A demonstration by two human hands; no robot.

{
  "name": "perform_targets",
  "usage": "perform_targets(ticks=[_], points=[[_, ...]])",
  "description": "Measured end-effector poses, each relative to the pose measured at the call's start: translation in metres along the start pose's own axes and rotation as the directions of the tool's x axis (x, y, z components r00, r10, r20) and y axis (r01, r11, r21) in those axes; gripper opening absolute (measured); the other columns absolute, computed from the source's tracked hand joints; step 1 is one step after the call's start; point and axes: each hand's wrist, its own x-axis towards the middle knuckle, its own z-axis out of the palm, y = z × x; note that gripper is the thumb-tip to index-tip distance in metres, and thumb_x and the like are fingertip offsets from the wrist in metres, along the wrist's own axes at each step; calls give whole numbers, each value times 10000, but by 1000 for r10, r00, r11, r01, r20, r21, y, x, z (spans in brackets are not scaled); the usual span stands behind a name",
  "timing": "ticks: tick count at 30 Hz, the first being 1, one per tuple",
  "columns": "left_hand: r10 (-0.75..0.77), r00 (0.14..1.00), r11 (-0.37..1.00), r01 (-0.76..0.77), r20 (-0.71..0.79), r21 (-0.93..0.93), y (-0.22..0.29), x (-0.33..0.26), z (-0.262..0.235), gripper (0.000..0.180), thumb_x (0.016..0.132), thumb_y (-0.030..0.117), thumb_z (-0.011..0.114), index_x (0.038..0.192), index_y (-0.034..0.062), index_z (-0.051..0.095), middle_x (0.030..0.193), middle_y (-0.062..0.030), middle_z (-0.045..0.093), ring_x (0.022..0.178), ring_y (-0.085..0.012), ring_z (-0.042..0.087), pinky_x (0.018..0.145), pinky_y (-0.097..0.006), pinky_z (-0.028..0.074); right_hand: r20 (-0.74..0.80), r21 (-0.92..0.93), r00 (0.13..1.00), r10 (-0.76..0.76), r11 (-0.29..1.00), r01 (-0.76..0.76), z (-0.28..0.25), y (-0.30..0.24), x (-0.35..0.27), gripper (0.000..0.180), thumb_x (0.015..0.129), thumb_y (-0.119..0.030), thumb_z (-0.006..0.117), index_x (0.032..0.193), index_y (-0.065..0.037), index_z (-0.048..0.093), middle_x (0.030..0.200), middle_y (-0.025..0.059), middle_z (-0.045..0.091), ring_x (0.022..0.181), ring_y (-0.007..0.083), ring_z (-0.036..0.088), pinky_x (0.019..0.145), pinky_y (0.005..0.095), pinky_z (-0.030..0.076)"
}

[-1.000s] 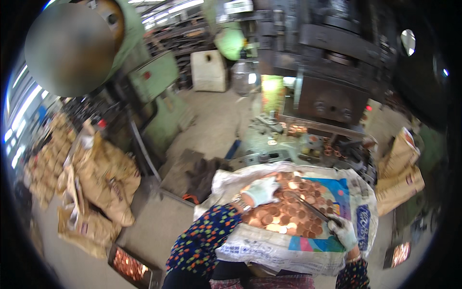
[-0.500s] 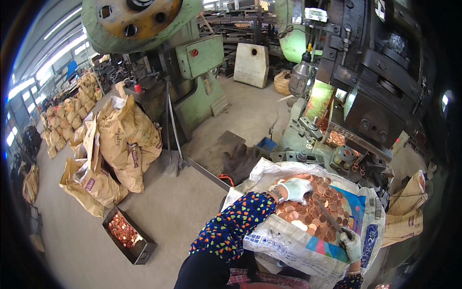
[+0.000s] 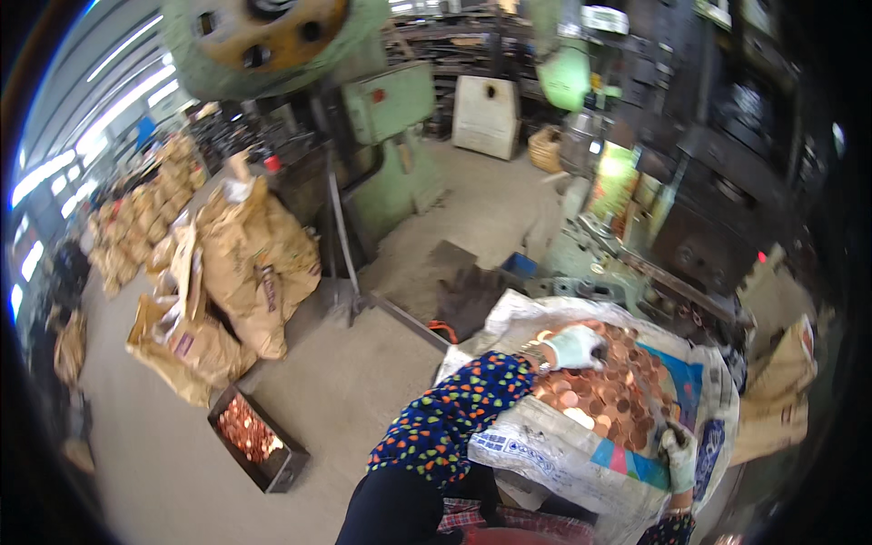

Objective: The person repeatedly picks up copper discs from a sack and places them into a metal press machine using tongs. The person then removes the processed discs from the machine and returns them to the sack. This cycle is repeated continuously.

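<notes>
Copper-coloured discs (image 3: 627,372) lie heaped on a white printed plastic sack (image 3: 536,445) spread in front of me. My left hand (image 3: 577,348), in a white glove, rests on the far part of the heap. Its fingers are curled down, and what they hold is hidden. At the right edge of the discs is my right hand (image 3: 678,450), also gloved, with its fingers closed. A thin rod-like tool was plain in that hand earlier; now I cannot make it out. A dark work glove (image 3: 468,302) lies beyond the sack.
A large press (image 3: 708,227) stands at the right, behind the sack. On the floor at left sits a metal box (image 3: 259,440) with copper pieces, near paper sacks (image 3: 259,254). A green machine (image 3: 391,109) stands farther back. More paper sacks (image 3: 777,391) are at far right.
The whole view has shifted slightly. My left hand stays on the discs, fingers curled. The thin tool that stretched from my right hand across the discs no longer shows clearly.
</notes>
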Motion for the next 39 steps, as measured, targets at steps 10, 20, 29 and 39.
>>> perform_targets(ticks=[10,20,29,39], points=[[-104,993,979,91,-61,-182,11,7,-11,241,821,242,688,991,72,694,915,-77,689,786,-140,651,731,-285,522,-92,-359,955,-283,904,233,-42,-44,49,412,888,-262,595,1188,19,580,780,22,613,651,88,543,620,265,464],[-119,985,990,127,-122,63,18,51,-43,211,879,263,607,948,78,682,770,-73,682,690,-205,651,661,-305,516,51,-946,838,-544,241,214,-69,-69,165,299,923,-317,476,1134,-154,612,892,73,662,850,220,640,708,353,509],[-282,914,944,209,-291,-257,-1,113,-19,189,852,97,644,1007,-6,615,843,-62,683,751,-99,634,685,-244,510,-11,-986,847,-531,147,79,-66,-61,196,296,931,-315,487,1171,-174,585,830,69,625,741,231,641,623,356,503],[-395,745,876,482,-537,24,-25,208,29,477,737,486,712,887,34,681,812,-196,662,762,-348,644,667,-394,506,-28,-895,880,-474,404,189,-81,-46,158,320,920,-322,496,1190,-175,587,886,110,647,815,283,632,663,390,501]])
